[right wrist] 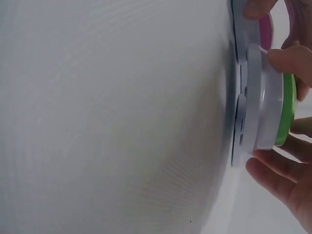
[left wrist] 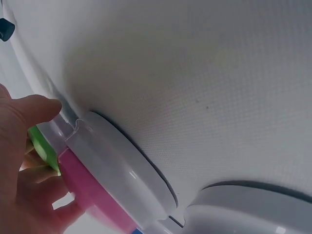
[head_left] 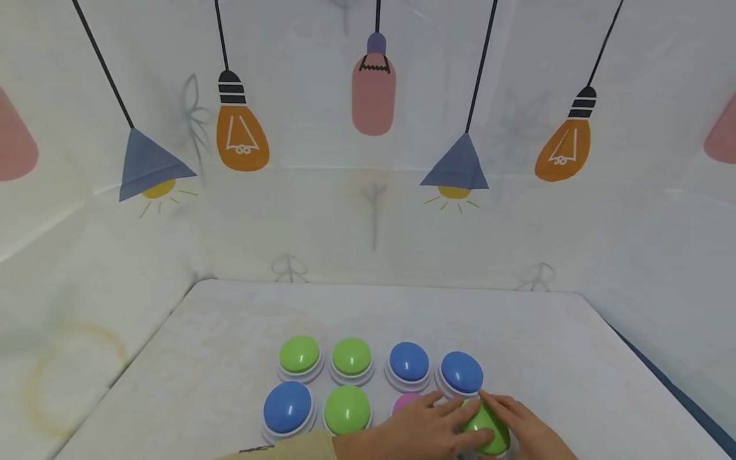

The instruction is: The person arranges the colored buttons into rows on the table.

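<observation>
Both hands are at a green dome-topped push button [head_left: 485, 429] with a white base, at the near right of the group. From the left, my left hand [head_left: 416, 425] holds it, fingers across the side of its dome. My right hand [head_left: 526, 428] grips the opposite side, its fingers round the white base in the right wrist view. Beside it, a pink push button [left wrist: 90, 192] is partly hidden under the left hand. A blue push button [head_left: 462, 372] stands just behind the held one, close to the fingertips.
Left of the hands stand a near green button [head_left: 347, 410] and a near blue button [head_left: 288, 407]. Behind them, two green buttons and another blue button [head_left: 409, 361] continue the far row. All sit on a white table [head_left: 230, 326] before a lamp-patterned cloth [head_left: 322, 211].
</observation>
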The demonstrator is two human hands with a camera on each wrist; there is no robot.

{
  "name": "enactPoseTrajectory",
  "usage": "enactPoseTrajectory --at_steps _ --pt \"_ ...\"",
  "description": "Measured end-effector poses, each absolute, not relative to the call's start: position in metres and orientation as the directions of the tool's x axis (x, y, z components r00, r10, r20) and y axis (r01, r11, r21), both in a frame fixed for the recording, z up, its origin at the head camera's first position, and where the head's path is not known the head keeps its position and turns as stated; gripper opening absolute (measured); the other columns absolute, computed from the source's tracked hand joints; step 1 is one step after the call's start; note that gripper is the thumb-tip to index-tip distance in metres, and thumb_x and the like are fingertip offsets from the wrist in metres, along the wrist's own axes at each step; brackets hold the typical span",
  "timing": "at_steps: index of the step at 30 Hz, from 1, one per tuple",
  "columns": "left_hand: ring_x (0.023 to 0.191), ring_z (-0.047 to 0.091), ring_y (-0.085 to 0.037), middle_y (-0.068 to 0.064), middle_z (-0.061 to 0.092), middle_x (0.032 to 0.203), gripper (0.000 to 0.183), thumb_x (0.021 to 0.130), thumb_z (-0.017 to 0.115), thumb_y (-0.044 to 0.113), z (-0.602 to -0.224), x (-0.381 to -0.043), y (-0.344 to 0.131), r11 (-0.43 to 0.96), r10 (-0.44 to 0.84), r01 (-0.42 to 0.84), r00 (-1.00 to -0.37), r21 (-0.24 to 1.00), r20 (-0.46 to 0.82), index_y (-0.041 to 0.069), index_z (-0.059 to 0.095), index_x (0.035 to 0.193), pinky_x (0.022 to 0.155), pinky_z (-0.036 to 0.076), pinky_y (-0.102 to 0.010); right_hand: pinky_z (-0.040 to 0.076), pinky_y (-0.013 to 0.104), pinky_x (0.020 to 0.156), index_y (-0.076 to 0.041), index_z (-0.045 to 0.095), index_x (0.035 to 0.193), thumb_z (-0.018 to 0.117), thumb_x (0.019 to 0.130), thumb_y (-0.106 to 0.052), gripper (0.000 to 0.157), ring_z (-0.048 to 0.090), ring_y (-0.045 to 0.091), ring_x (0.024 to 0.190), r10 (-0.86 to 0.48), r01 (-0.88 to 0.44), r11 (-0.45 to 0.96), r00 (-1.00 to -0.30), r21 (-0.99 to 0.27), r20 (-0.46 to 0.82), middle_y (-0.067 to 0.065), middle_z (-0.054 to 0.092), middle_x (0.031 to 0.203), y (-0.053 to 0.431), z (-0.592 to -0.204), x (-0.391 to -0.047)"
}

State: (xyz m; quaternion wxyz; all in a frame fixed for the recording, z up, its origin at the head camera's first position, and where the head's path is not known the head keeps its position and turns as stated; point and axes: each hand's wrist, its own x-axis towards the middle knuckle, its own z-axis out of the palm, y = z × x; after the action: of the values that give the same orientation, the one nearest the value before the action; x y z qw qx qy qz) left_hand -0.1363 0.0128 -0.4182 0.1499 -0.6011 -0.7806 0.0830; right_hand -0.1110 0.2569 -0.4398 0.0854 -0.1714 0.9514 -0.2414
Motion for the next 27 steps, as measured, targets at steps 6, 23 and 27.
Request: enactPoseTrajectory --at_steps 6,23,27 --pt "0.136 0.044 -0.008 -0.001 0.036 0.158 0.066 0.099 0.039 0.063 -0.419 -0.136 0.014 0.254 0.965 0.927 -0.261 -0.275 0.014 0.030 0.026 0.154 0.107 0.040 -0.026 0.057 0.045 0.082 0.003 0.040 0.147 0.083 0.073 -0.050 0.100 0.058 0.036 0.113 -0.404 -0.319 0.837 -0.908 -0.444 -0.110 0.019 0.050 0.137 0.258 -0.444 -0.112" --pt "0.134 0.046 -0.009 -0.004 0.032 0.159 0.069 0.097 0.041 0.065 -0.417 -0.139 0.014 0.281 0.959 0.923 -0.281 -0.264 0.038 0.028 0.025 0.153 0.106 0.043 -0.030 0.056 0.052 0.080 0.000 0.040 0.148 0.078 0.080 -0.048 0.092 0.061 0.039 0.109 -0.344 -0.267 0.850 -0.934 -0.454 -0.096 0.020 0.051 0.136 0.248 -0.442 -0.115" --pt "0.136 0.044 -0.010 -0.002 0.032 0.159 0.069 0.097 0.040 0.066 -0.418 -0.139 0.014 0.281 0.959 0.912 -0.281 -0.299 0.045 0.029 0.025 0.153 0.108 0.042 -0.033 0.058 0.045 0.079 -0.001 0.042 0.148 0.077 0.080 -0.052 0.091 0.063 0.030 0.105 -0.341 -0.281 0.868 -0.936 -0.410 -0.081 0.015 0.052 0.136 0.248 -0.442 -0.116"
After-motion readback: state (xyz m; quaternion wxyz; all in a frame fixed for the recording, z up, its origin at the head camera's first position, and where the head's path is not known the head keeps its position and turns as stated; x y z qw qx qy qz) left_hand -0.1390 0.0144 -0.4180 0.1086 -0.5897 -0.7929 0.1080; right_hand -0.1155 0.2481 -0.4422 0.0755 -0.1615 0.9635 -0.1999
